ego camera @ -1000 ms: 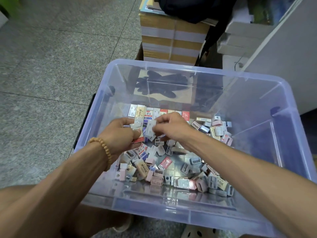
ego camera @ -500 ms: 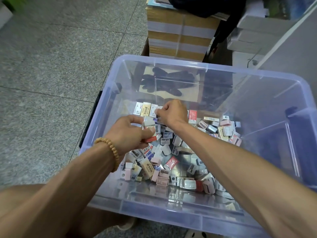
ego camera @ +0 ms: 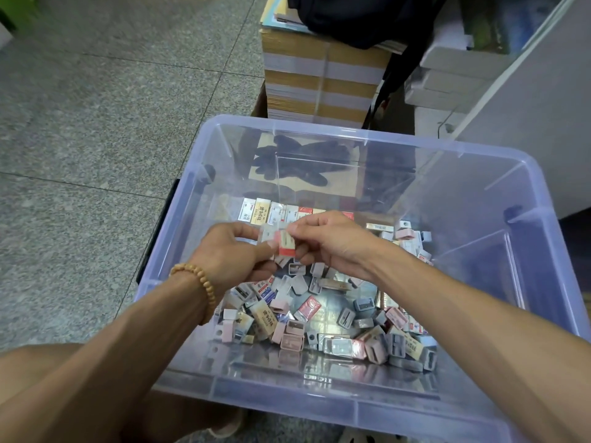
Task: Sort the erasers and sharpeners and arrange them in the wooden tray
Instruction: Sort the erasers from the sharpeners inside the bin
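Note:
A clear plastic bin holds a loose pile of erasers and sharpeners on its floor. A neat row of wrapped erasers stands along the far wall. My left hand, with a bead bracelet at the wrist, holds a small stack of erasers over the pile. My right hand pinches a red-and-white eraser at the top of that stack. Both hands meet above the middle of the bin. No wooden tray is in view.
Stacks of bound paper stand on the floor behind the bin, with a black bag on top. A white cabinet rises at the right. Grey tiled floor lies to the left.
My right hand reached to the far row of erasers, then drew back to my left hand, where it now pinches a red-and-white eraser.

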### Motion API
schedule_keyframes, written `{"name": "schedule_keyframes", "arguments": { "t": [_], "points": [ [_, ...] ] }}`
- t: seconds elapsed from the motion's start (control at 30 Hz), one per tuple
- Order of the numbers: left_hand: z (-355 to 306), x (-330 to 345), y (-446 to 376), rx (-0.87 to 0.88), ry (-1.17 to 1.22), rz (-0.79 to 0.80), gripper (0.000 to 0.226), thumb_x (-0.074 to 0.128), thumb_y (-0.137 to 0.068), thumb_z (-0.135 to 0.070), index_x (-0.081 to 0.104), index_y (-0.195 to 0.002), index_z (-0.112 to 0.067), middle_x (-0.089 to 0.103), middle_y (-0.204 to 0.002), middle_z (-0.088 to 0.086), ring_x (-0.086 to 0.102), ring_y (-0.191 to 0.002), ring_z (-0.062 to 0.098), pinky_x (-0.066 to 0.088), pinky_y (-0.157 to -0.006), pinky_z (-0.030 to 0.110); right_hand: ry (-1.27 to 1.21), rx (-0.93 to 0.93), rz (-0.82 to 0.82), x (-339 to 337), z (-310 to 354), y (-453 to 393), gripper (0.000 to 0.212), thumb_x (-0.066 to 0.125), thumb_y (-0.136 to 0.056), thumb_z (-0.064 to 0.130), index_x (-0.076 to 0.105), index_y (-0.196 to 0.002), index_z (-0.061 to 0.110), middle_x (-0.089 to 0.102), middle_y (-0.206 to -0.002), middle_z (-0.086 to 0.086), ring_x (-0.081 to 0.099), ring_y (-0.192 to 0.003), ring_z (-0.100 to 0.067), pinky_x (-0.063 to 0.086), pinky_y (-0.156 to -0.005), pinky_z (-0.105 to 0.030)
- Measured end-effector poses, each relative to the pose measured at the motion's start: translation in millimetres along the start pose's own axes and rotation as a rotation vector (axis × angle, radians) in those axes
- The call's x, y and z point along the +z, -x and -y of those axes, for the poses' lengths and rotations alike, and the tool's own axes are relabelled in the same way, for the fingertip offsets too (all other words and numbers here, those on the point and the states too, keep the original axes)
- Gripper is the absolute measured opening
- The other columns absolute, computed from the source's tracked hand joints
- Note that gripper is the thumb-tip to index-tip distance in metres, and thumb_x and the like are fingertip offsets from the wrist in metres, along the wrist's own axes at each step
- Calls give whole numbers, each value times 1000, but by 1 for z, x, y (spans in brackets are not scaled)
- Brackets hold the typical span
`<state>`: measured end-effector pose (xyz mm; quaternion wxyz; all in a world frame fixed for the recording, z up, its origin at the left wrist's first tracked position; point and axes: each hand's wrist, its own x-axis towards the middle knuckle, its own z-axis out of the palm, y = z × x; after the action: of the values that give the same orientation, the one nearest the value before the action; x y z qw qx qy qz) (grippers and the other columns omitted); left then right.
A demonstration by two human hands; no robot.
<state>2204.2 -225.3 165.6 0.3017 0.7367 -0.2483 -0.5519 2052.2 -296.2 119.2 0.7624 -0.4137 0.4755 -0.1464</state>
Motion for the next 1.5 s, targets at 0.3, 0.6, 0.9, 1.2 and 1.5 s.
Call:
{"name": "schedule_keyframes", "arguments": {
  "t": [0.3,0.6,0.9,1.2,1.5],
  "points": [
    [1,-1,-1,-7,52,25,8,68,-86,1,62,-90,-1,69,-72,11,71,-65,19,59,-58,24,400,-54,-609,-1,-22,-83,23,67,-90,14,72,-73,0,74,-69,-12,74,-69,-27,62,-71,-46],
    [3,-3,-7,27,-2,-8,18,74,-81,-3,60,-93,-6,70,-78,13,69,-66,20,55,-59,26,425,-130,-588,4,-11,-52,39,62,-95,24,63,-58,12,66,-59,-7,71,-60,-23,58,-62,-34],
    [-8,21,-31,80,-120,88,18,74,-80,2,61,-91,-3,66,-71,9,67,-75,26,60,-72,36,173,-22,-185,-11,0,0,13,71,-91,11,70,-79,9,68,-68,-9,64,-55,-13,52,-49,-22],
    [5,33,-91,628,-1094,-201,35,72,-83,-6,65,-114,-21,59,-108,3,52,-105,23,51,-90,36,541,-79,-593,-18,-15,-58,29,71,-92,28,75,-77,3,75,-74,-8,73,-75,-22,58,-76,-34],
    [14,28,-104,704,-1127,-247,33,67,-86,-3,60,-112,-21,59,-104,0,45,-98,21,42,-82,27,1115,-441,-395,-20,-28,-40,25,72,-89,23,66,-111,11,58,-97,0,56,-92,-20,43,-78,-30]
  ]
}}
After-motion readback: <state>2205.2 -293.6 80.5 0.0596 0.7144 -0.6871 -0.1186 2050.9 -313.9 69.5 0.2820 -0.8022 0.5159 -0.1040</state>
